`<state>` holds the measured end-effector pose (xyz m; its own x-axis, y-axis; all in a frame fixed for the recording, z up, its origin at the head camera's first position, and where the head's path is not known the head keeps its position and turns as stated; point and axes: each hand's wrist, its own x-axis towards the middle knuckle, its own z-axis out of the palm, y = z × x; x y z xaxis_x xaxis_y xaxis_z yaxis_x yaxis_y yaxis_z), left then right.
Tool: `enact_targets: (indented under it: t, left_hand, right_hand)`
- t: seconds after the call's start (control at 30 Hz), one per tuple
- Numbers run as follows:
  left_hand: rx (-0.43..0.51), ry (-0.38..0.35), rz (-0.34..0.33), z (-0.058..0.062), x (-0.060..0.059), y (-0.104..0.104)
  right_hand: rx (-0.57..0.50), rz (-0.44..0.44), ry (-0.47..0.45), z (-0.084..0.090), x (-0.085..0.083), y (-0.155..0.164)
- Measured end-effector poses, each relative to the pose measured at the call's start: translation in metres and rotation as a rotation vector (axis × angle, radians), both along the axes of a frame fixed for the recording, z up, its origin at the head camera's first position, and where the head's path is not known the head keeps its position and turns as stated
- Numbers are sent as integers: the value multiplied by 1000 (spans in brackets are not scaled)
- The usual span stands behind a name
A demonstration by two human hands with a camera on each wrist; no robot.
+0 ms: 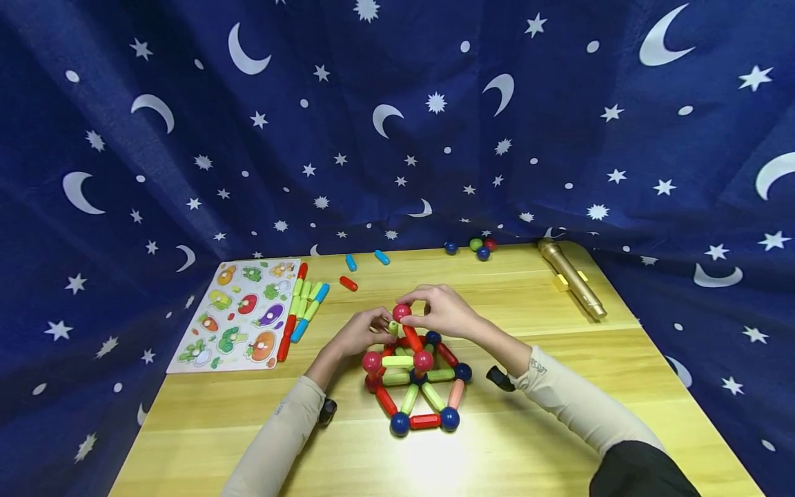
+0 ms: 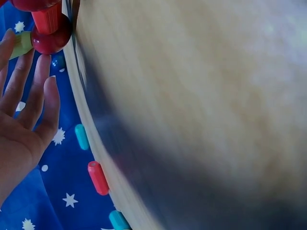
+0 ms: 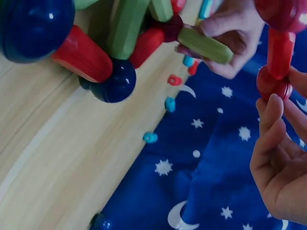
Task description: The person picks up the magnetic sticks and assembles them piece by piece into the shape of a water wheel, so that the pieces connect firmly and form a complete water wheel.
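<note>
A structure of balls and rods stands on the table, with blue balls (image 1: 400, 423) around its base and red balls (image 1: 372, 362) higher up. My right hand (image 1: 446, 312) pinches a red ball (image 1: 401, 313) on the end of a red rod (image 1: 412, 338); that rod joins another red ball (image 1: 423, 361). In the right wrist view, the fingertips of my right hand (image 3: 283, 163) touch this ball (image 3: 273, 84) from below. My left hand (image 1: 361, 330) holds a light green rod (image 1: 393, 328) between thumb and fingers, close beside the structure. The left wrist view shows this rod (image 2: 21, 44) near the ball.
At the left lies a vegetable picture board (image 1: 205, 338), with several red, green and blue rods (image 1: 304, 307) along its right edge. Loose rods (image 1: 348, 283) and balls (image 1: 483, 253) lie toward the back. A gold tube (image 1: 571, 276) lies at the back right.
</note>
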<state>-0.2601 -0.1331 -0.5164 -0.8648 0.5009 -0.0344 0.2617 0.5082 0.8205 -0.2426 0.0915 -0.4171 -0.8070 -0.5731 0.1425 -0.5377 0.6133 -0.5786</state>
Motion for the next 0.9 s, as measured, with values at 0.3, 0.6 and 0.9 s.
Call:
enact_targets:
  t: [0.3, 0.6, 0.9]
  left_hand:
    - [9, 14, -30, 0, 1, 0]
    - [16, -1, -24, 0, 2, 1]
    - [2, -28, -101, 0, -1, -2]
  right_hand:
    - [96, -30, 12, -13, -2, -20]
    - [81, -56, 7, -9, 9, -16]
    - [298, -129, 58, -7, 68, 12]
